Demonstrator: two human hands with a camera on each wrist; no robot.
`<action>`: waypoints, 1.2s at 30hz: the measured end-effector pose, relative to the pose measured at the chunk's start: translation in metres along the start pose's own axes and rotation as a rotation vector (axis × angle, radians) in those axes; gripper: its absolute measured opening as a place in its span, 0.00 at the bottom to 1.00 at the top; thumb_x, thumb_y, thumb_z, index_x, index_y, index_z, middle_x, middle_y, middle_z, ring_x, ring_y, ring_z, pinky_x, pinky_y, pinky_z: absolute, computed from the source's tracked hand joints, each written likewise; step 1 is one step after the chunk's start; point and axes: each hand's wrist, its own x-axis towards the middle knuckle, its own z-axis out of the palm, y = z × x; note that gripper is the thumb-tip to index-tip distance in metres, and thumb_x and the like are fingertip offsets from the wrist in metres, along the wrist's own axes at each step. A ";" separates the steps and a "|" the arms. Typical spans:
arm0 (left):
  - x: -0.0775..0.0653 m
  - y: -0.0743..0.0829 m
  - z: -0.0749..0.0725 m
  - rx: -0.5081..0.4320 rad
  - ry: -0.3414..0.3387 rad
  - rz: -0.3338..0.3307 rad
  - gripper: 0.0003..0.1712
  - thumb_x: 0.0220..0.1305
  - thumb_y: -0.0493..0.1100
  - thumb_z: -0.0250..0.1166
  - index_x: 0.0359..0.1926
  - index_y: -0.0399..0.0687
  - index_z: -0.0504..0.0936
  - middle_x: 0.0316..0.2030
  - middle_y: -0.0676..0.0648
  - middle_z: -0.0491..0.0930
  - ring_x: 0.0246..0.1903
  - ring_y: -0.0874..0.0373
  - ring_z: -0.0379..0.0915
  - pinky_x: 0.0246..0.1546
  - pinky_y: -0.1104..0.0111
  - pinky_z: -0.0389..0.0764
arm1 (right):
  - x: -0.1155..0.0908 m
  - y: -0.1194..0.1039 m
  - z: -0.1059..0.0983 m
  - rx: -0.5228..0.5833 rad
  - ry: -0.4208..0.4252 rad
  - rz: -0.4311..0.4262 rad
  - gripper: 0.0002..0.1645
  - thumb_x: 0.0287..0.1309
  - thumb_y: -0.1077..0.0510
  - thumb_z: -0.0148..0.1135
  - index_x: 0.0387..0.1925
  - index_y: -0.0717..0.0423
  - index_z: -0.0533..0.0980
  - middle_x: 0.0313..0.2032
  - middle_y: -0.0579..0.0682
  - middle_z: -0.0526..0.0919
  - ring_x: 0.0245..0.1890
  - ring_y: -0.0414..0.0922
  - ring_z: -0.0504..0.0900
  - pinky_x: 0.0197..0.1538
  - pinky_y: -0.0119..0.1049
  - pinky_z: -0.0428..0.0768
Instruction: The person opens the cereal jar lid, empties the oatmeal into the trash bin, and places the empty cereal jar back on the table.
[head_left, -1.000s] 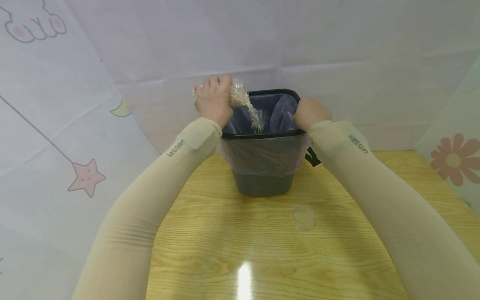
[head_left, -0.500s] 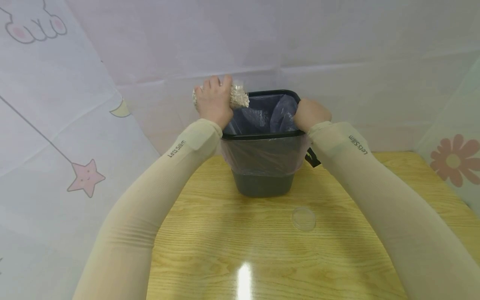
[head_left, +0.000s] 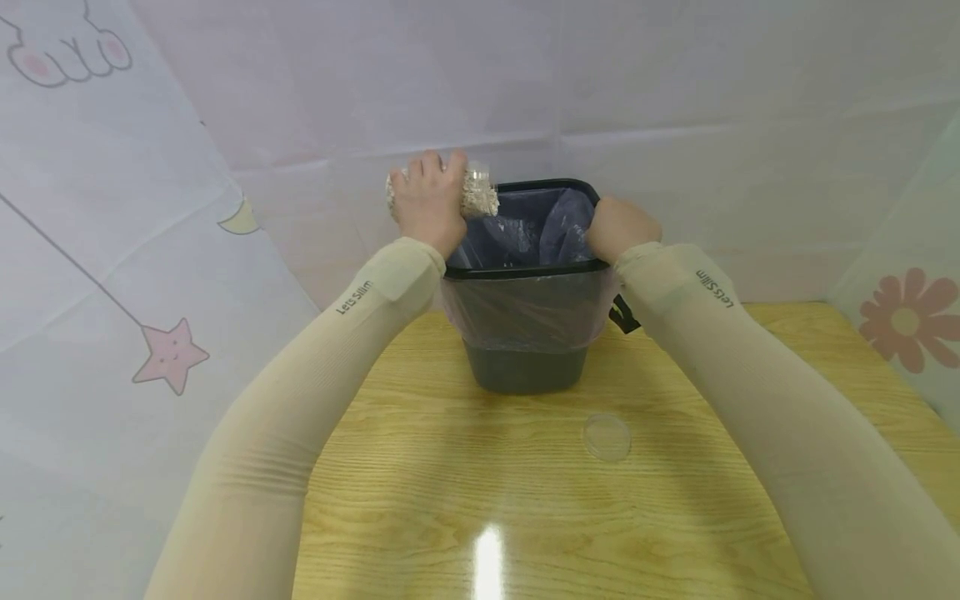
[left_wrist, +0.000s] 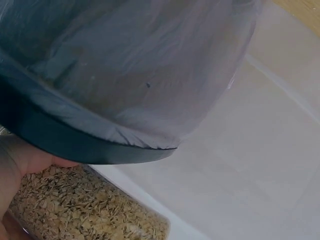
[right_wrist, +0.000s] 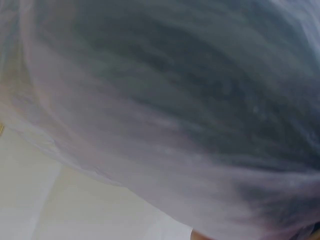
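Over the left side of the bin's mouth, my left hand [head_left: 429, 204] grips a clear jar of oat flakes [head_left: 478, 193] lying on its side, its mouth toward the bin. In the left wrist view the jar [left_wrist: 95, 207] is well filled with flakes, below the bin's dark rim [left_wrist: 95, 150]. The dark trash bin [head_left: 525, 371] stands upright, lined with a thin translucent bag [head_left: 525, 312] folded over its rim. My right hand [head_left: 624, 227] holds the bin's right rim, its fingers mostly hidden. Bag film [right_wrist: 125, 110] fills most of the right wrist view.
A clear round lid [head_left: 607, 437] lies on the wooden table [head_left: 450, 500] in front of the bin. A black strap-like piece [head_left: 624, 315] shows by the bin's right side. A printed cloth wall [head_left: 712, 167] stands close behind.
One second ago a stream of oat flakes fell from the jar into the bin; half a second ago it had stopped. Both hands and the bin have stayed nearly in place.
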 end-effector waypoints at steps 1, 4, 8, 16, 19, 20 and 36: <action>0.000 0.000 0.000 0.000 0.002 0.002 0.39 0.52 0.29 0.61 0.66 0.50 0.61 0.58 0.40 0.68 0.60 0.44 0.62 0.65 0.50 0.57 | 0.000 0.000 0.000 0.001 -0.003 0.002 0.18 0.67 0.60 0.46 0.47 0.68 0.76 0.43 0.65 0.80 0.35 0.54 0.76 0.35 0.52 0.78; 0.000 0.000 0.001 0.000 0.008 0.009 0.39 0.51 0.29 0.61 0.66 0.50 0.62 0.57 0.40 0.68 0.60 0.44 0.62 0.65 0.50 0.58 | -0.001 -0.001 -0.001 0.004 -0.009 0.007 0.18 0.67 0.60 0.45 0.47 0.68 0.75 0.43 0.65 0.80 0.35 0.54 0.76 0.34 0.51 0.78; 0.001 0.000 0.002 0.006 0.016 0.014 0.40 0.51 0.28 0.61 0.66 0.50 0.62 0.57 0.40 0.68 0.60 0.45 0.63 0.64 0.50 0.58 | -0.002 -0.002 -0.002 0.009 -0.005 0.008 0.17 0.67 0.60 0.45 0.45 0.67 0.76 0.41 0.64 0.80 0.33 0.54 0.75 0.33 0.50 0.77; 0.002 0.001 0.002 0.030 0.009 0.014 0.39 0.51 0.28 0.60 0.65 0.51 0.61 0.57 0.40 0.68 0.59 0.45 0.63 0.64 0.50 0.58 | -0.004 -0.002 -0.003 0.008 0.010 -0.007 0.16 0.67 0.60 0.45 0.43 0.67 0.76 0.39 0.63 0.80 0.32 0.53 0.75 0.32 0.49 0.76; 0.001 0.000 0.003 0.029 0.021 0.017 0.39 0.51 0.28 0.60 0.64 0.51 0.62 0.57 0.40 0.69 0.59 0.45 0.63 0.64 0.50 0.58 | -0.004 -0.002 -0.003 0.001 0.008 -0.009 0.17 0.67 0.60 0.45 0.45 0.67 0.76 0.41 0.64 0.80 0.34 0.54 0.75 0.33 0.50 0.77; 0.001 0.000 0.003 0.027 0.024 0.018 0.38 0.51 0.28 0.60 0.64 0.50 0.62 0.57 0.40 0.69 0.59 0.44 0.63 0.65 0.49 0.58 | -0.004 -0.003 -0.003 0.002 0.004 -0.008 0.17 0.67 0.60 0.45 0.46 0.68 0.76 0.42 0.64 0.80 0.34 0.54 0.75 0.34 0.51 0.78; 0.001 0.001 0.003 0.046 0.021 0.033 0.39 0.52 0.27 0.59 0.66 0.51 0.61 0.60 0.38 0.67 0.64 0.43 0.59 0.68 0.47 0.52 | -0.003 -0.002 -0.002 0.005 0.007 -0.006 0.17 0.67 0.60 0.46 0.45 0.68 0.76 0.42 0.65 0.80 0.34 0.54 0.76 0.34 0.51 0.78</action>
